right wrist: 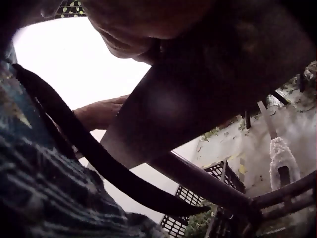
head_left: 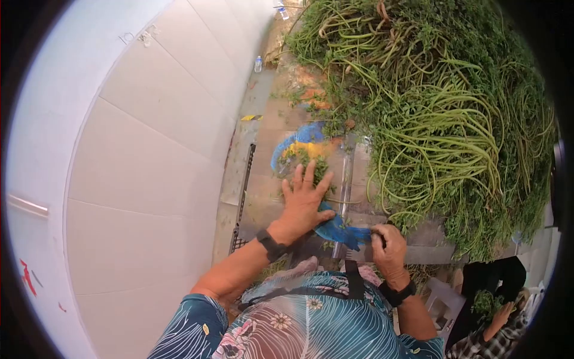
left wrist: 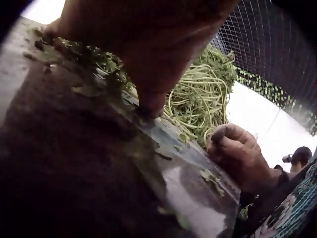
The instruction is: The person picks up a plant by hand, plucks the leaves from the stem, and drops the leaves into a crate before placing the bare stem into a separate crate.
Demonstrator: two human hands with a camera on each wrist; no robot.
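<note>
My left hand (head_left: 304, 203) lies with its fingers spread over loose leafy sprigs (head_left: 320, 170) on the table top (head_left: 263, 185), which shows a blue and yellow bird picture (head_left: 308, 134). Its thumb touches the surface in the left wrist view. My right hand (head_left: 390, 248) is at the near table edge, beside the blue tail of the picture, with fingers curled; I cannot tell whether it pinches anything. A big heap of long green stems (head_left: 448, 125) with leaves lies just beyond it.
A wall of pale panels (head_left: 149, 149) runs along the left. Black plastic crates (right wrist: 173, 218) stand below the table. A small bottle (head_left: 258, 64) is near the wall. At the lower right, another person's hand (head_left: 501, 317) is near a leafy bunch (head_left: 486, 303).
</note>
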